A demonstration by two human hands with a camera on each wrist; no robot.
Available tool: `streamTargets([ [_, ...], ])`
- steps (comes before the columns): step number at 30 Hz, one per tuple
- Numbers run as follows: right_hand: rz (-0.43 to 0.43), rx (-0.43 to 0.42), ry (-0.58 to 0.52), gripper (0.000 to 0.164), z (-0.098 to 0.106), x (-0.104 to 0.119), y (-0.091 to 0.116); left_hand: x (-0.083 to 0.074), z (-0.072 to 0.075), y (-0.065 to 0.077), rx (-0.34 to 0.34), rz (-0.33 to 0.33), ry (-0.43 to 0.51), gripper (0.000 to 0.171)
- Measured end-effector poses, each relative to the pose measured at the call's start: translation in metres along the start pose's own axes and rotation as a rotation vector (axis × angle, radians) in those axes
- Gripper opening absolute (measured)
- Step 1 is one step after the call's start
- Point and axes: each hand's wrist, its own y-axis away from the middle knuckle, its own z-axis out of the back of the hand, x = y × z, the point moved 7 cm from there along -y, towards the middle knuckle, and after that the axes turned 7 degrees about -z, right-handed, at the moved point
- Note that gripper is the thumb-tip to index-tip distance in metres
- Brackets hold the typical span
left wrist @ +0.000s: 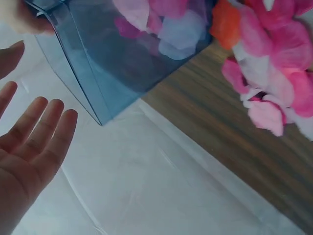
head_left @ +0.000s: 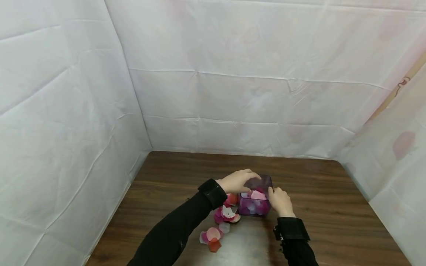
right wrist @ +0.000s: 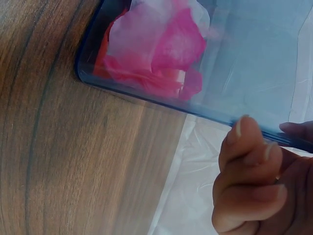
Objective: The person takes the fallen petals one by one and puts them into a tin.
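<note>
A clear purple-tinted plastic box point(head_left: 244, 209) stands on the table, holding pink, white and lilac artificial petals point(head_left: 257, 195). At its right side, my right hand point(head_left: 280, 201) pinches the rim between thumb and fingers; the right wrist view shows its curled fingers point(right wrist: 249, 183) against the box wall point(right wrist: 254, 88). My left hand point(head_left: 237, 181) hovers over the box's far left side. In the left wrist view its fingers point(left wrist: 46, 129) are spread, extended and apart from the box point(left wrist: 105, 68), with nothing in them.
Loose petals point(head_left: 213, 233) in pink, white and orange lie in a trail left of the box and nearer the person. The brown wooden table point(head_left: 332, 207) is bordered by white cloth point(head_left: 233, 96) at the back and both sides.
</note>
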Motion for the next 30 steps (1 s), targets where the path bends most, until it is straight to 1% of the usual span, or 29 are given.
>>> streamTargets([
  [2, -0.004, -0.003, -0.001, 0.046, 0.000, -0.001, 0.001, 0.001, 0.002, 0.011, -0.024, -0.014, 0.013, 0.049],
  [5, -0.006, 0.000, -0.005, 0.046, -0.001, 0.000, 0.001, 0.004, 0.001, 0.034, -0.039, -0.036, 0.026, 0.043],
  [8, -0.004, -0.008, -0.001, 0.046, 0.000, 0.000, 0.002, 0.010, -0.010, 0.060, -0.040, -0.069, 0.033, 0.033],
  [10, -0.001, -0.017, 0.005, 0.047, 0.001, 0.001, 0.003, 0.015, -0.022, 0.077, -0.004, -0.072, 0.030, 0.028],
  [13, 0.011, -0.026, 0.008, 0.048, 0.002, 0.002, 0.003, 0.023, -0.047, 0.101, 0.104, -0.079, 0.025, 0.022],
  [15, 0.012, -0.030, 0.002, 0.048, 0.004, 0.003, 0.003, 0.029, -0.065, 0.114, 0.187, -0.058, 0.029, 0.023],
  [18, 0.007, -0.037, -0.001, 0.046, 0.005, 0.002, 0.003, 0.037, -0.090, 0.128, 0.279, -0.029, 0.068, 0.027],
  [20, 0.004, -0.037, -0.002, 0.046, 0.005, 0.003, 0.003, 0.040, -0.104, 0.133, 0.299, -0.031, 0.080, 0.026],
  [22, 0.003, -0.031, 0.001, 0.046, 0.004, 0.003, 0.002, 0.042, -0.113, 0.135, 0.290, -0.045, 0.089, 0.018],
  [24, 0.004, -0.025, 0.003, 0.046, 0.003, 0.003, 0.002, 0.047, -0.116, 0.134, 0.239, -0.051, 0.080, 0.012],
  [27, 0.000, -0.017, 0.002, 0.046, 0.002, 0.002, 0.001, 0.058, -0.109, 0.129, 0.127, -0.029, 0.051, 0.015],
  [30, -0.005, -0.012, -0.002, 0.046, 0.002, 0.002, 0.001, 0.071, -0.095, 0.123, 0.029, 0.012, 0.022, 0.016],
])
